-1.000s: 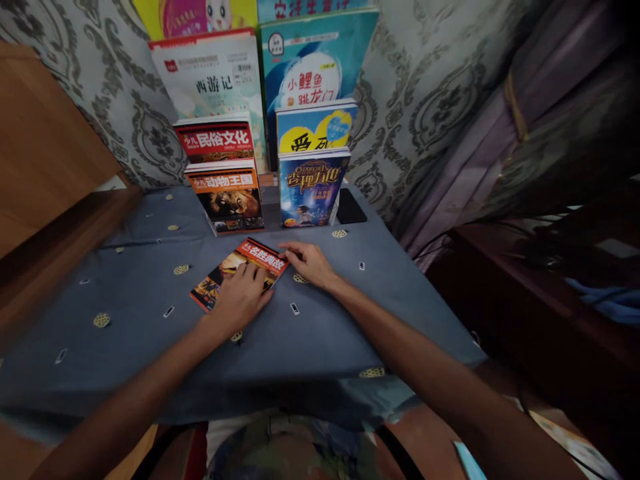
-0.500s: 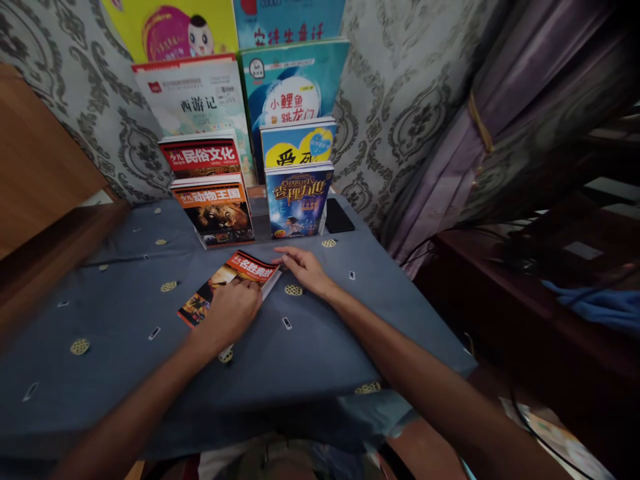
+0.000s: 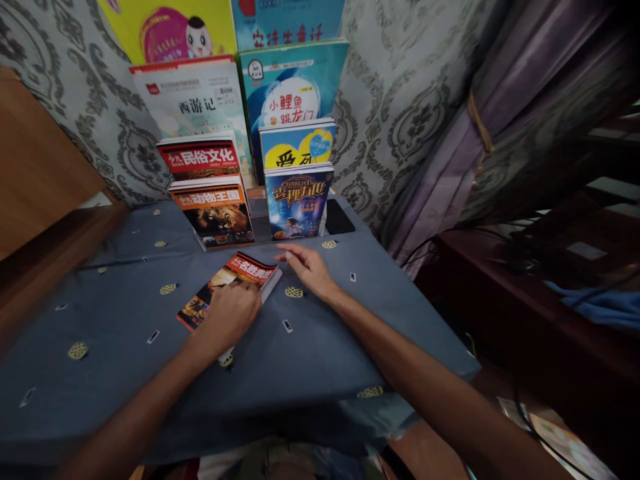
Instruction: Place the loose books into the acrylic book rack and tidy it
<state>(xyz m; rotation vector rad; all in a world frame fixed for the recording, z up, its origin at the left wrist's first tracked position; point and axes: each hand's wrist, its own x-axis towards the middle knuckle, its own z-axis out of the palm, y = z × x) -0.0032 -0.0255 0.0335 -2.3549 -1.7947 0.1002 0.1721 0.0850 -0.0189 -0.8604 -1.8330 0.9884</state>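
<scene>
A paperback book [image 3: 245,267] with a black, red and orange cover lies slanted on the blue tablecloth. My left hand [image 3: 234,308] rests over its lower right part, fingers bent against the cover and hiding some of it. Just right of the book's upper corner is my right hand [image 3: 306,267], its index finger stretched out and its fingers loosely apart, with nothing in it. Behind the hands, a tiered rack holds more books upright, among them a lion-cover book [image 3: 219,217] and a dark blue book [image 3: 299,203] in front.
A black phone-like slab [image 3: 340,216] lies right of the rack. Patterned wallpaper [image 3: 410,100] and a tied purple curtain [image 3: 450,160] stand behind. At left is a wooden panel [image 3: 45,160]. Right of the tablecloth [image 3: 345,353] sits a dark red cabinet [image 3: 480,293] with cables.
My right hand has shifted slightly away from the book's upper right corner. My left hand and the book are almost where they were.
</scene>
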